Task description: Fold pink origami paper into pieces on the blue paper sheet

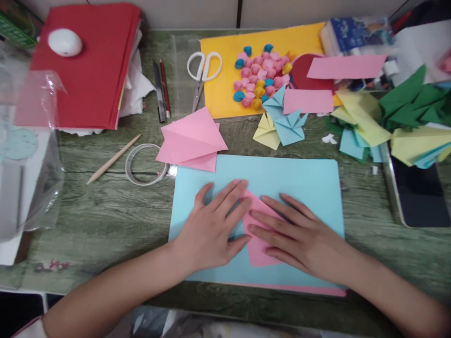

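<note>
A small pink folded paper [256, 237] lies on a light blue sheet [303, 183] in front of me. My left hand [213, 225] lies flat with fingers stretched out, its fingertips pressing the pink paper's upper left edge. My right hand [299, 234] lies flat too, fingers spread across the pink paper from the right. Neither hand grips anything. Most of the pink paper is hidden under the fingers.
Folded pink paper [192, 141] lies above the blue sheet, beside a tape roll [145, 164] and a wooden stick [112, 159]. Scissors [202, 70], paper beads [260, 77] on a yellow sheet, folded blue and yellow pieces [283, 122], red paper stack [89, 61], a tablet [417, 195].
</note>
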`<state>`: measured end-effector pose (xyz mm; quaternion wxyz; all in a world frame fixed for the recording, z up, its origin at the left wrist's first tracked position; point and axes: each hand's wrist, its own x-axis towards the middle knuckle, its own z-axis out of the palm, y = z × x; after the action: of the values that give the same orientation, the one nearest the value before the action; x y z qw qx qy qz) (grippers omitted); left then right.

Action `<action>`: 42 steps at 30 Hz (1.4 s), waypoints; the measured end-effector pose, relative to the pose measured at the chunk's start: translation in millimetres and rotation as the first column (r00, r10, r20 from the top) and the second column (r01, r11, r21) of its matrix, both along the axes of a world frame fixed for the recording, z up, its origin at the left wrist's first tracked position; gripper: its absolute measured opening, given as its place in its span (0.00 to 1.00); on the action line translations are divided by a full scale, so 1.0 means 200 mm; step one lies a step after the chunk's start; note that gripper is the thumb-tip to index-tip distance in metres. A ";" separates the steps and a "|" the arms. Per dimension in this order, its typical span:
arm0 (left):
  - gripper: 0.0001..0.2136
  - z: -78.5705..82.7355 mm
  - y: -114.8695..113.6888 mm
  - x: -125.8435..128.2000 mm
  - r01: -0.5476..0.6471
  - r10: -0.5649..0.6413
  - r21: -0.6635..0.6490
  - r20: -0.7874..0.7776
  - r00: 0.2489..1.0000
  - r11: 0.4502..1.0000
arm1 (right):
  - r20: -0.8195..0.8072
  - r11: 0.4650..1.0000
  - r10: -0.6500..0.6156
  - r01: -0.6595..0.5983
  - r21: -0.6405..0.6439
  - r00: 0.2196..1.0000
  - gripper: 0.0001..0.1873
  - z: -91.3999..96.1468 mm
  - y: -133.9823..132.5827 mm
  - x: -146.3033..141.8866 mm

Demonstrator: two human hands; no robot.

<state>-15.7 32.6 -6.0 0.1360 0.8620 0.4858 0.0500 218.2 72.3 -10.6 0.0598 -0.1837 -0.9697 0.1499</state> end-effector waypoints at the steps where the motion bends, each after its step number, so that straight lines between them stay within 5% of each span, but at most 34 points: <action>1: 0.26 0.00 0.00 0.00 -0.004 0.004 -0.002 -0.009 1.000 1.000 | 0.000 1.000 0.004 -0.004 0.000 1.000 0.25 0.00 0.00 0.00; 18: 0.29 0.02 -0.01 -0.02 -0.114 0.114 -0.015 -0.034 0.993 0.993 | 0.030 0.999 0.016 -0.017 0.033 0.999 0.25 0.00 0.00 0.01; 29: 0.28 0.02 -0.01 -0.02 -0.067 0.067 -0.022 -0.012 0.998 0.997 | 0.017 1.000 0.017 -0.018 0.018 1.000 0.25 0.00 0.00 0.00; 34: 0.19 0.04 0.01 -0.03 -0.101 0.103 -0.047 0.047 0.994 0.994 | 0.006 1.000 0.009 -0.008 -0.003 1.000 0.26 0.00 0.00 0.00; 42: 0.12 0.01 0.05 0.00 -0.161 0.152 0.122 0.079 0.985 0.979 | 0.031 0.999 0.027 -0.028 0.029 0.999 0.24 0.00 0.00 0.01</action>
<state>-15.3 41.9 -5.0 0.0926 0.8257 0.5430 0.1216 219.7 72.2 -10.8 0.0457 -0.1718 -0.9749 0.1337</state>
